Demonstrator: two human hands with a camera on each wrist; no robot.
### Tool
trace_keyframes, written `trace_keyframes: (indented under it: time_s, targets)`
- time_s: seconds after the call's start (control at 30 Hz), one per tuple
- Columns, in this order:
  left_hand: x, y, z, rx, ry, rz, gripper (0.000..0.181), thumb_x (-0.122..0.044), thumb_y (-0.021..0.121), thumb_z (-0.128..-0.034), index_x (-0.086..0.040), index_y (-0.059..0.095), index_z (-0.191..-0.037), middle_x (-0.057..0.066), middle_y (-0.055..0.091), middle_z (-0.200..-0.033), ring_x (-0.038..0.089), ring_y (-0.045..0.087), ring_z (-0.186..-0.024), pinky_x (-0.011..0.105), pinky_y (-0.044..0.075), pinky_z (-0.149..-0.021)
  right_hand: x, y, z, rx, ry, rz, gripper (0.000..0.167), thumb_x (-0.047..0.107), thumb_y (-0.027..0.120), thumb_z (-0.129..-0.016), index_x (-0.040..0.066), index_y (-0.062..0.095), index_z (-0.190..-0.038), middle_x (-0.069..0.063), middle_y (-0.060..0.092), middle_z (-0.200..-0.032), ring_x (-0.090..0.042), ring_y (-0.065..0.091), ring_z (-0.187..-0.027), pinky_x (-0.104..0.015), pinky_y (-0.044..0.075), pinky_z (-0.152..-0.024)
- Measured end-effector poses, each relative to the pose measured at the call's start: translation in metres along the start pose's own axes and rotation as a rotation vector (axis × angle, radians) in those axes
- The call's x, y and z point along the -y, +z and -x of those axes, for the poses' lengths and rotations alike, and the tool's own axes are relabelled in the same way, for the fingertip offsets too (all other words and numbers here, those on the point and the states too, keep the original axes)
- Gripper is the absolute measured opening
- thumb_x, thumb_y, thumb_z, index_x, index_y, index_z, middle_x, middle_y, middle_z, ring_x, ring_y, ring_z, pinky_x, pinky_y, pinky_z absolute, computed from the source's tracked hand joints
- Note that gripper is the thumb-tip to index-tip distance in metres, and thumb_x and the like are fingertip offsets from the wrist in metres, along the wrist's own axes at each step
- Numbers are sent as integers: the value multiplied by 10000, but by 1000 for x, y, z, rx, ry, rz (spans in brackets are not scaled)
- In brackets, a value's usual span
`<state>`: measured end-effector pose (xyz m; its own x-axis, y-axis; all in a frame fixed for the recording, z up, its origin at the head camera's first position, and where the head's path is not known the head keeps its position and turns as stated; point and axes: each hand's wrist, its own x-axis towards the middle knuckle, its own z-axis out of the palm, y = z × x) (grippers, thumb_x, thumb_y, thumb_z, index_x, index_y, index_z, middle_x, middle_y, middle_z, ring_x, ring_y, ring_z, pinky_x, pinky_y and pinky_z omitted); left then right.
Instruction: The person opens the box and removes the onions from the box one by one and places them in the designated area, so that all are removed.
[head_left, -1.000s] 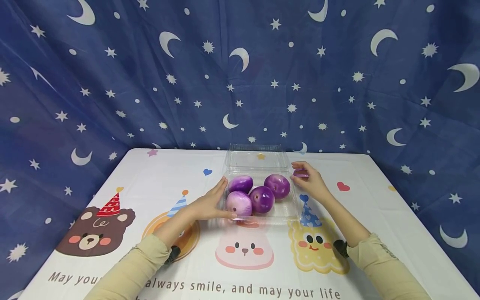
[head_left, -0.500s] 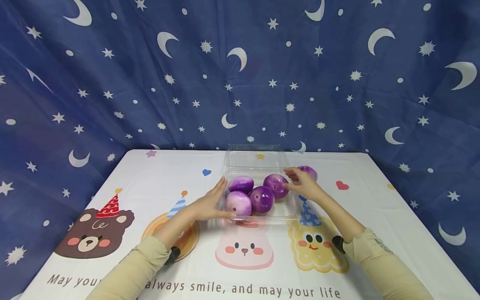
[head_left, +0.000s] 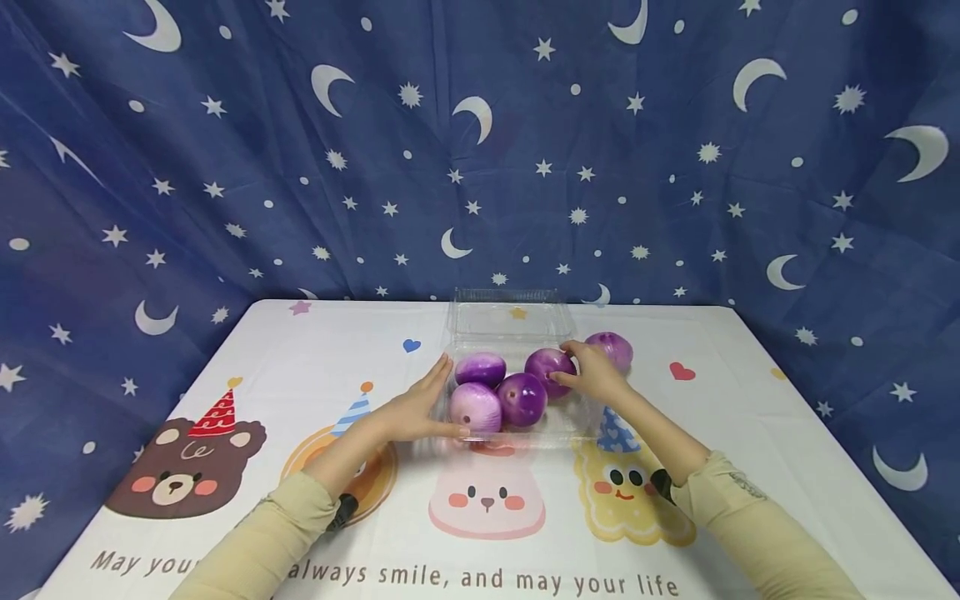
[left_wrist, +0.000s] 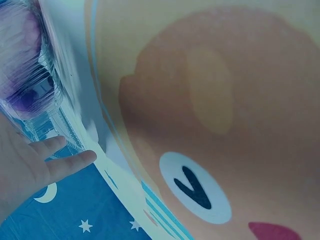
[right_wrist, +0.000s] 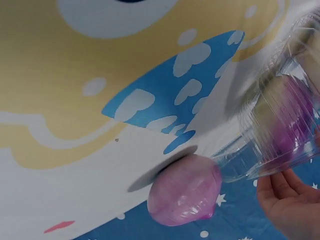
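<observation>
A clear plastic hinged box stands mid-table in the head view with its lid tipped back. Inside lie several purple onions, among them a pale streaked one at the front left. My right hand reaches over the box's right wall and grips the far-right onion, fingers behind it and thumb in front. Against the left wall rests my left hand, fingers straight and thumb at the front corner. Outside, behind the right hand, sits another onion, also in the right wrist view.
A white cloth printed with cartoon animals and lettering covers the table. Close behind the table's far edge hangs a dark blue curtain with moons and stars.
My right hand has left the onion outside the box and moved left over the wall onto the far-right onion inside. The left hand has stayed at the box's left side.
</observation>
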<state>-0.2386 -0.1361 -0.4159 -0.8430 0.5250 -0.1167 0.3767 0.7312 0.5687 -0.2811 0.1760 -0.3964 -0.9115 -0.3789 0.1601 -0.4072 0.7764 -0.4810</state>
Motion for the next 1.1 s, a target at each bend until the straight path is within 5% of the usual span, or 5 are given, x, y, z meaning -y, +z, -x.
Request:
trace_keyframes:
  time_s: [0.53,0.77,1.1]
  targets:
    - [1,1,1,7,4,15,1158,-588,672,-765,-39,-22,-1512,111,-119,-1589,332,25,-1462,502,170,-1166,3,3,-8,79,72,25,506,213,732,-805,-106,537,-1145,-237,569,-1034,-369,530,-995,-497,479,-881]
    - [-2,-3,0,11,3,13,1157,-579,674,-767,-29,-23,-1510,121,-117,-1587,342,25,-1460,515,170,-1162,5,4,-9,70,20,-47,510,142,712,-822,-83,450,-1198,-278,567,-1187,-429,528,-1137,-627,339,-993]
    - [0,-3,-2,33,-4,17,1155,-561,674,-777,-18,-40,-1505,130,-142,-1581,344,3,-1459,506,148,-1167,-2,1,-7,92,45,-213,542,170,678,-865,-96,432,-1268,-295,500,-1244,-444,526,-1152,-535,463,-964]
